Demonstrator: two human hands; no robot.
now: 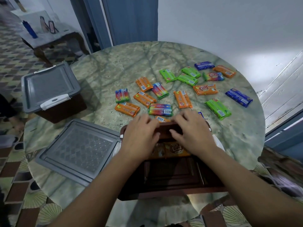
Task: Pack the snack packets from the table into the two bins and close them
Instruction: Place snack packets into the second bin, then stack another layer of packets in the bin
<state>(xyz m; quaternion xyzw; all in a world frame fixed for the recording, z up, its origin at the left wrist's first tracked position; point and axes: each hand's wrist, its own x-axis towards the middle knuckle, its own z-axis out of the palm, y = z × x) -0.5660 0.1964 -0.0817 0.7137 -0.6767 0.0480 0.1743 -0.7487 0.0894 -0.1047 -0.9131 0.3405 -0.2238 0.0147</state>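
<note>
Marble tabletop [124, 63], round, against a white wall — two brown bins, one lidded [50, 89] at its left edge, one open [170, 177] at its near edge; roughly eighteen snack packets [160, 109] lie loose mid-table. Left hand [141, 136] and right hand [193, 131], fingers relaxed, grip nothing, over an orange packet [175, 149] in the open bin.

"UAT" reads on the orange packet [205, 89] right of the open bin [170, 192] and on one inside [176, 149].

Your open brown bin [172, 177] sits at 6 o'clock, an orange packet [176, 149] inside, its grey lid [77, 151] flat at 8. The closed bin [52, 90] stands at 10. Loose packets [180, 89] scatter from centre to 2.
</note>
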